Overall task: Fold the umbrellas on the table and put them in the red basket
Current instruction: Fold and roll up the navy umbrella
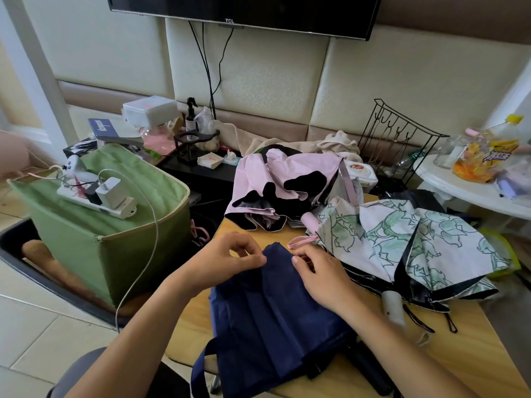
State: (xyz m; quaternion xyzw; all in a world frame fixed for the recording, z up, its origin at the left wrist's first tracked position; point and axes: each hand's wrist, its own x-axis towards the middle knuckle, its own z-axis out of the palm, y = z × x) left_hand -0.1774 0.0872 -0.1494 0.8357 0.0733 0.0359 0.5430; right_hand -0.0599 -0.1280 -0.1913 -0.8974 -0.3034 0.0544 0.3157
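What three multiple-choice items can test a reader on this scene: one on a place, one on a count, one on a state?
1. Where does the floral umbrella lie?
A. To the right of the navy umbrella
B. In the green fabric box
C. On the floor

2. How many umbrellas are on the table?
A. One
B. Three
C. Five

3. What are the two hands doing?
A. Both rest flat on the table
B. Both pinch the navy fabric
C. Both hold the pink umbrella

Key: 1 A, it lies beside the right hand. 2 B, navy, pink and floral show. 3 B, the left hand and the right hand pinch the top edge.
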